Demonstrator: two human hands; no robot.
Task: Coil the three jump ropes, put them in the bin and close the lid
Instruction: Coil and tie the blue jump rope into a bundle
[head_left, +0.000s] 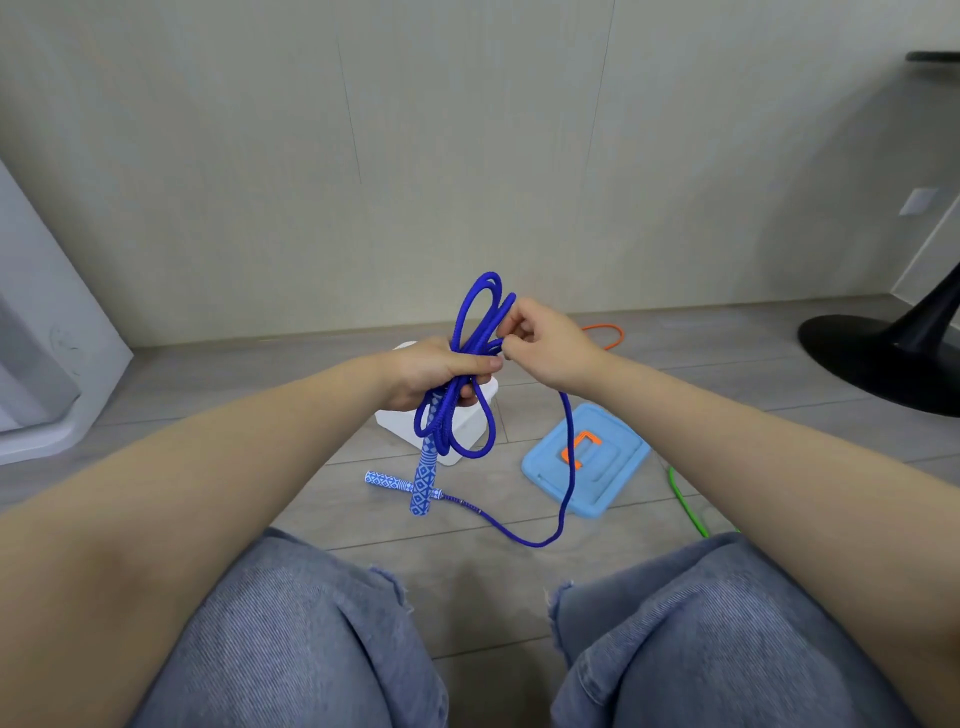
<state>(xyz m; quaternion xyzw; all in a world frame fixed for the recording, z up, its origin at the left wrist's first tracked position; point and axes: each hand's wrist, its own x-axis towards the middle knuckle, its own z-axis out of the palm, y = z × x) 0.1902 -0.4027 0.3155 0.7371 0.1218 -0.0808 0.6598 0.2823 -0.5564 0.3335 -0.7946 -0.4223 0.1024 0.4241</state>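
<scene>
Up above the knees, a blue jump rope (470, 364) is held partly coiled: several loops of deep blue braided cord are gathered in the left hand (439, 371), whose fingers are curled round the bundle, with loops rising above the fist and hanging below it. One handle (423, 480), wrapped in a light blue and white diamond pattern, hangs straight down from that bundle. The cord is pinched just beside the left hand by the curled fingers of the right hand (545, 345), and from there a single strand drops to the floor, curves round and runs to the second handle (387, 481), which lies flat on the grey floorboards. A white bin (457, 426) is seen standing open on the floor directly behind the hanging loops, and its light blue lid (587, 460), fitted with an orange latch (579, 449), lies flat just to the right of it. An orange rope (610, 332) is partly seen on the floor beyond the right wrist, and a green rope (685, 501) lies to the right of the lid, near the right knee. A black pedestal base (883, 358) stands at the far right.
</scene>
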